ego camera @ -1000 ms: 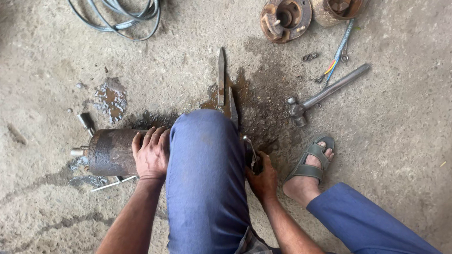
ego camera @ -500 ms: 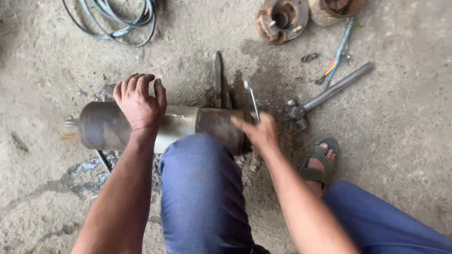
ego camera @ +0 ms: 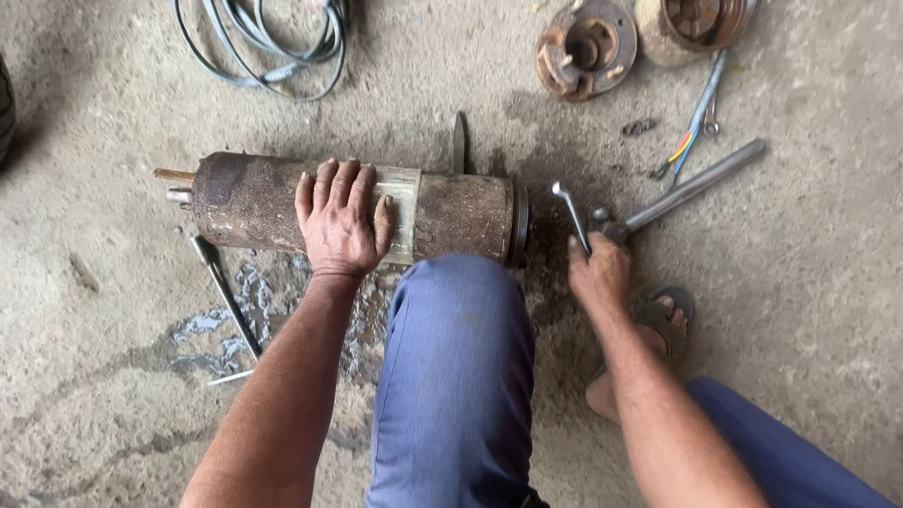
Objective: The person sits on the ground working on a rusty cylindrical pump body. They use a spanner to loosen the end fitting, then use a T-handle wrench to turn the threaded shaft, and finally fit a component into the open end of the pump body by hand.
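A long rusty metal cylinder (ego camera: 463, 216) with a pale band around its middle lies on its side on the concrete floor, just beyond my blue-trousered knee. My left hand (ego camera: 339, 218) rests flat on top of the cylinder with fingers spread. My right hand (ego camera: 597, 271) is closed around a small metal wrench (ego camera: 572, 214), held just off the cylinder's right end. Bolts and a rod stick out of the cylinder's left end (ego camera: 177, 184).
A hammer (ego camera: 686, 189) lies right of my right hand. Two rusty round housings (ego camera: 586, 48) sit at the far top, with a spanner and coloured wires (ego camera: 698, 119) beside them. Coiled cable (ego camera: 264, 27) lies top left. A screwdriver (ego camera: 225, 293) lies by a wet patch. My sandalled foot (ego camera: 659, 324) is at right.
The cylinder now shows in full beyond my knee, and my left hand has slid rightward to its middle. My right hand with the wrench has come away from the cylinder's right end.
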